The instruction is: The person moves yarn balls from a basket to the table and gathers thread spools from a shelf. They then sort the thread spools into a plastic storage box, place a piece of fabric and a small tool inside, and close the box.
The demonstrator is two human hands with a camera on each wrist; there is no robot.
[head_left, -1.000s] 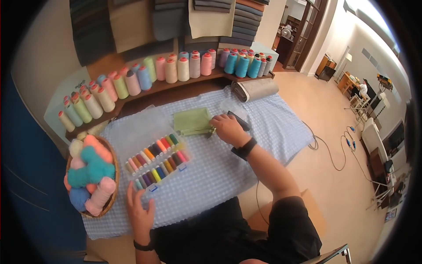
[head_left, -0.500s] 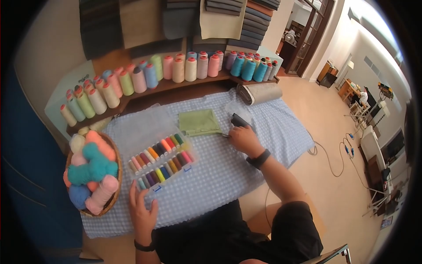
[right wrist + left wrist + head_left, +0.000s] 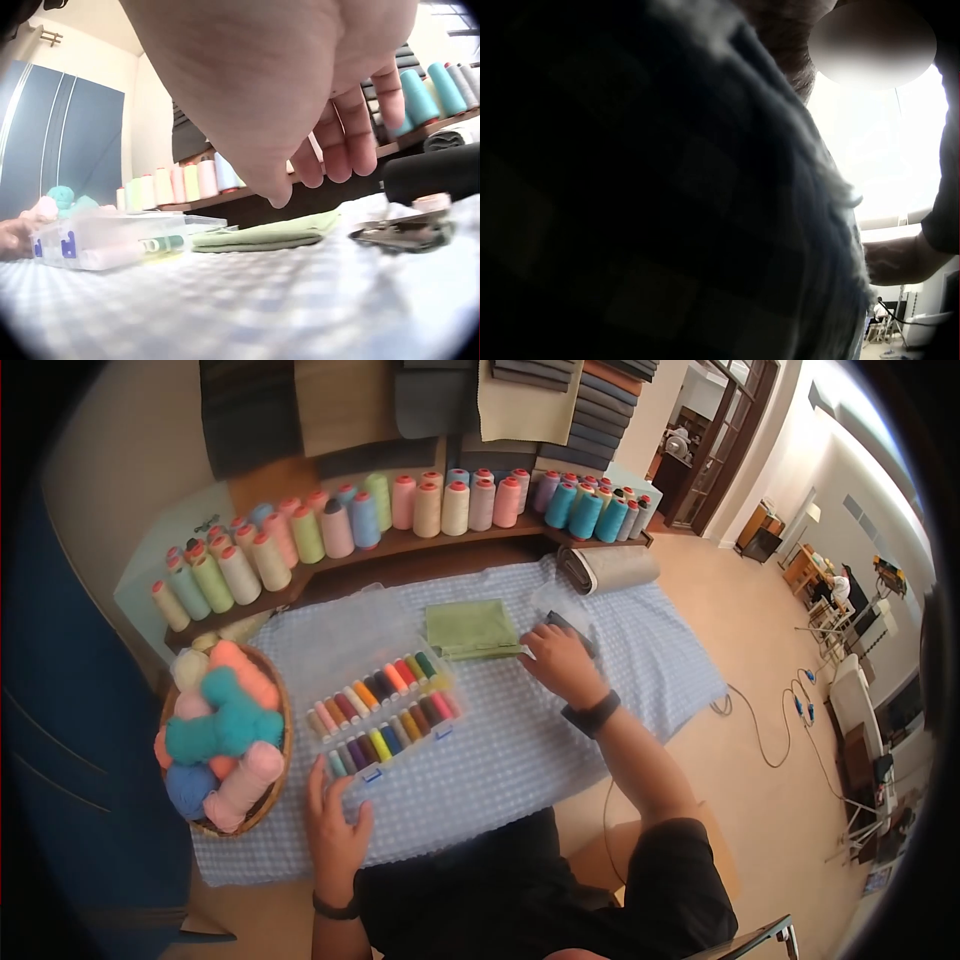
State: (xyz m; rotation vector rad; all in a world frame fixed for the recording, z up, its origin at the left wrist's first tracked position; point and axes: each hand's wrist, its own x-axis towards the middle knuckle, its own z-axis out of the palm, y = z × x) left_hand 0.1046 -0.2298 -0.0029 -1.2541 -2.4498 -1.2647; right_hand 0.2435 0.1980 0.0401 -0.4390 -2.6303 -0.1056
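A folded green cloth (image 3: 470,628) lies on the blue-and-white checked tablecloth (image 3: 490,760). At its right corner hovers my right hand (image 3: 563,663), fingers loosely bent with nothing between them. In the right wrist view, a small metal cutting tool (image 3: 405,231) lies under that hand, near a black cylinder-like object (image 3: 439,176). My left hand (image 3: 335,825) rests at the table's front, fingers spread, fingertips by the corner of a clear plastic box (image 3: 408,753) of colourful thread spools. The left wrist view is mostly dark cloth.
An oval basket (image 3: 287,760) of yarn stands at the left. Large thread cones (image 3: 455,510) line a brown shelf (image 3: 400,552) behind the table. A rolled grey fabric (image 3: 615,567) lies at the back right, near a clear plastic piece (image 3: 560,600).
My right hand let go of the metal tool beside the green cloth, after moving right with it, and came back near the cloth's corner. The left hand stayed by the box while the head view shifted.
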